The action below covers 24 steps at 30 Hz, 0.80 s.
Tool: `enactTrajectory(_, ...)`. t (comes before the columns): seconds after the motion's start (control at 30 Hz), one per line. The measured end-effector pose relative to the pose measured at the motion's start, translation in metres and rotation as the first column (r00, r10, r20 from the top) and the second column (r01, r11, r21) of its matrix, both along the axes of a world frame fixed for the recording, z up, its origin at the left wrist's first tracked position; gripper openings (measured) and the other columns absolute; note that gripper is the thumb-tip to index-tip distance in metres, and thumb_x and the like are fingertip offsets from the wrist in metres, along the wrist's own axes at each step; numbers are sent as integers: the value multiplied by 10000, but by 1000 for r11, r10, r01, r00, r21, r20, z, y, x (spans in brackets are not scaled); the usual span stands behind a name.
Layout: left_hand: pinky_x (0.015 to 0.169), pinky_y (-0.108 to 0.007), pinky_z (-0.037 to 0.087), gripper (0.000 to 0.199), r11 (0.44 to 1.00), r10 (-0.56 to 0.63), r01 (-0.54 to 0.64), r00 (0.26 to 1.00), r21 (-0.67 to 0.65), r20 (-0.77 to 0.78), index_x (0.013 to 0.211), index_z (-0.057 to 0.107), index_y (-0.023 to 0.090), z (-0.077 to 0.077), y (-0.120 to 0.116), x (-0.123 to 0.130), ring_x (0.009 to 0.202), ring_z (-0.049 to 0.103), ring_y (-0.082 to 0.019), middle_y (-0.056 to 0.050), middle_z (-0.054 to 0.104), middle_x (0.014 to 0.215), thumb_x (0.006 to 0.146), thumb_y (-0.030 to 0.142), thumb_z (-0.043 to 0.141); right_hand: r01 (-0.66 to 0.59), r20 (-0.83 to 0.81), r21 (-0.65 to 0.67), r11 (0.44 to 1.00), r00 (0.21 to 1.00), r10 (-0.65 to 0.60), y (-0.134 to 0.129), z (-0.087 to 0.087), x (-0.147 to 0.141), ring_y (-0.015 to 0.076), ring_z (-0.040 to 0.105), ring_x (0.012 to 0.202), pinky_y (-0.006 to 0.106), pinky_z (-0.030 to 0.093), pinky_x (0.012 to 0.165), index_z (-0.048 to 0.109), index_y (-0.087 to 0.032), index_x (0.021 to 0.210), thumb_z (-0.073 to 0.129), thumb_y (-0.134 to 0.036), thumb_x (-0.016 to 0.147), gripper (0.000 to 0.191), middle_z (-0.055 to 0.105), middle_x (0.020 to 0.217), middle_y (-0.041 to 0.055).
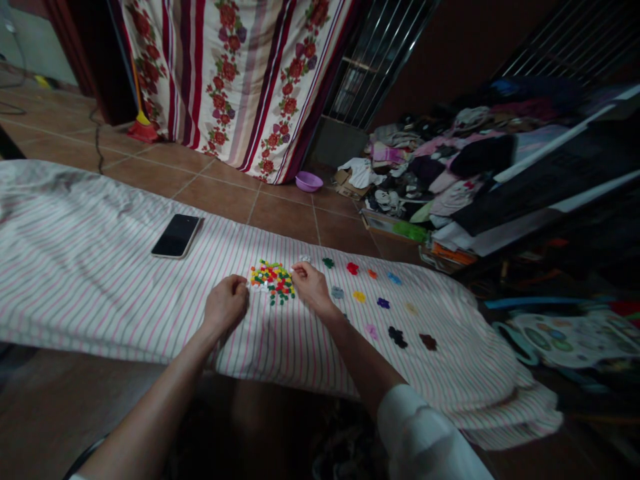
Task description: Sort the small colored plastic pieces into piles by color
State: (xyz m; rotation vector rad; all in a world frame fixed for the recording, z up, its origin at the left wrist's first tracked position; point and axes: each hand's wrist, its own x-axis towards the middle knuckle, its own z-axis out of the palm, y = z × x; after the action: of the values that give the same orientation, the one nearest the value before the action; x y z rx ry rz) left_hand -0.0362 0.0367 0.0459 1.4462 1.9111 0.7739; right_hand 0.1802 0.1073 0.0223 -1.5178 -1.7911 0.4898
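A pile of small mixed-colour pieces (pixel 274 280) lies on the striped cloth (pixel 125 287). At its left edge my left hand (pixel 227 300) has its fingers curled together; a tiny pale piece seems to be at the fingertips. On the pile's right side, my right hand (pixel 309 283) is pinched, and what it holds is too small to make out. Small single-colour heaps spread to the right: dark green (pixel 328 263), red (pixel 353 269), yellow (pixel 359 297), purple (pixel 383 303), black (pixel 397 337) and brown (pixel 429 342), among several others.
A phone (pixel 177 236) rests on the cloth at the left. Beyond the cloth's far edge, a purple basin (pixel 309 181) stands on the tiled floor by a flowered curtain (pixel 240 80). Heaped clothes (pixel 430 160) lie at the back right.
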Motion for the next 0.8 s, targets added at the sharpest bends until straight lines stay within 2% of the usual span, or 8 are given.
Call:
enactTrajectory(0.17,786,-294,435,295,1000,-3,3,1000,-9,-20,986,650,214,-1,1,0,916,640,-198,-57,716,986,855,314,405,224,-14,-32,974,974,-224,13,-10,22,167,623,740,264,464,724,650,-204,831,528,-248,725,168,684,790,9)
enactTrajectory(0.43,764,-283,437,286,1000,10,-9,1000,3,-14,973,657,219,-5,3,1,876,641,-185,-49,718,960,848,316,418,451,121,-84,888,890,-440,31,-15,40,182,640,830,271,461,783,682,-213,868,524,-206,763,190,708,843,30)
enactTrajectory(0.63,770,-290,431,286,1000,18,-19,1000,-14,-20,988,654,217,-3,3,1,894,639,-193,-53,715,953,855,311,419,520,219,-103,848,844,-490,44,-14,33,193,660,830,268,469,759,704,-198,835,538,-155,753,191,723,840,55)
enactTrajectory(0.8,762,-288,429,287,1000,9,-10,1000,-27,-25,990,651,219,-2,4,1,887,638,-190,-50,714,954,859,311,413,501,249,-89,861,848,-468,51,-14,32,195,674,824,269,479,755,715,-203,828,545,-141,735,204,726,828,48)
